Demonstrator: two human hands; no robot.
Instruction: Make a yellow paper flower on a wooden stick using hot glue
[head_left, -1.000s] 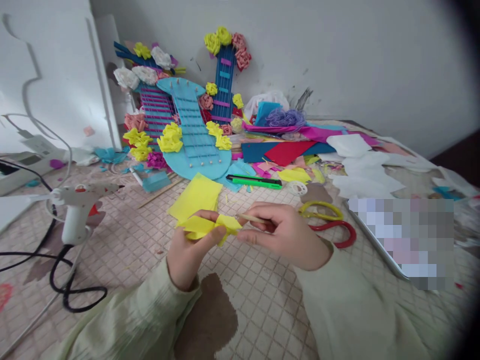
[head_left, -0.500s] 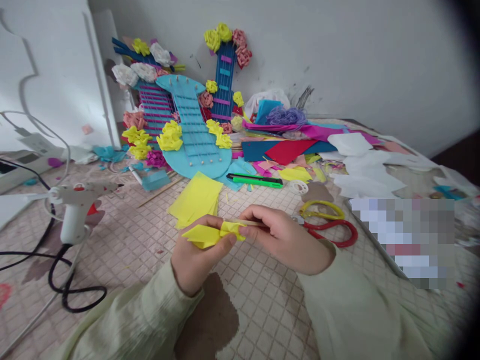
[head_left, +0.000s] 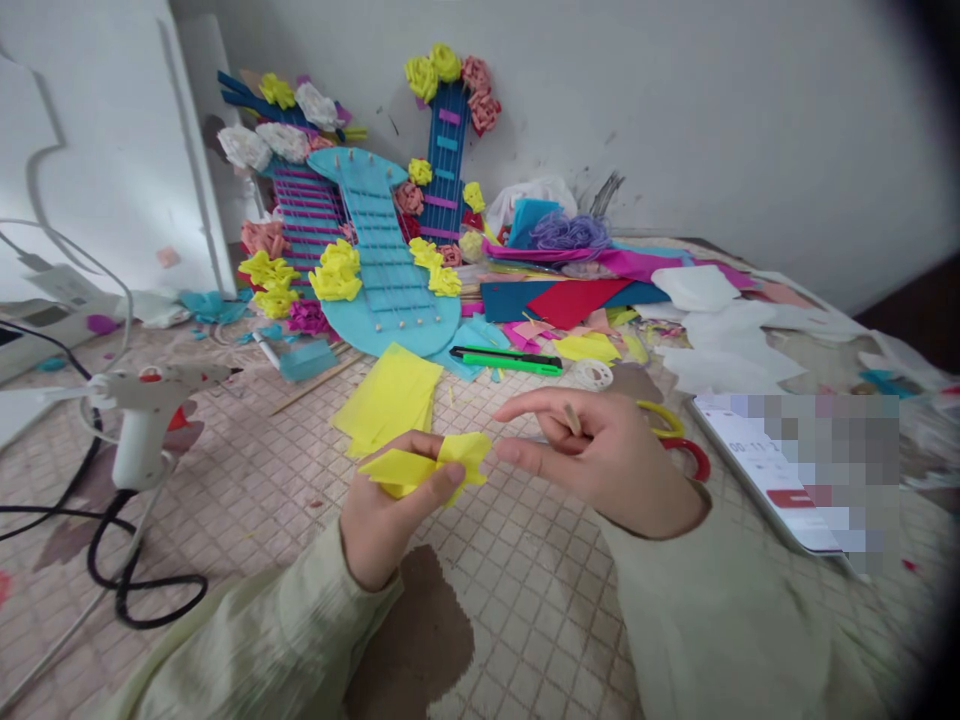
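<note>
Folded yellow crepe paper (head_left: 466, 455) is pinched between the thumb and fingers of my left hand (head_left: 394, 515), its loose end fanned out to the right. My right hand (head_left: 619, 465) is just right of the paper, not touching it. Its thumb and index finger are spread, while the other fingers curl around a thin wooden stick (head_left: 574, 418), of which only the tip shows. Behind my left hand lies a stack of yellow paper sheets (head_left: 390, 392). Scissors (head_left: 690, 458) with red and yellow handles are partly hidden behind my right hand.
A hot glue gun (head_left: 142, 430) with looping cables stands at left. A phone (head_left: 757, 470) lies at right. Farther back are a green utility knife (head_left: 510, 360), a white ring-shaped spool (head_left: 592, 374), paper scraps and blue paper instruments (head_left: 386, 250) decorated with paper flowers.
My right hand has drawn away to the right from the yellow paper, its thumb and index finger parting. The stick has shifted back into its palm. The paper's right end now stands more spread.
</note>
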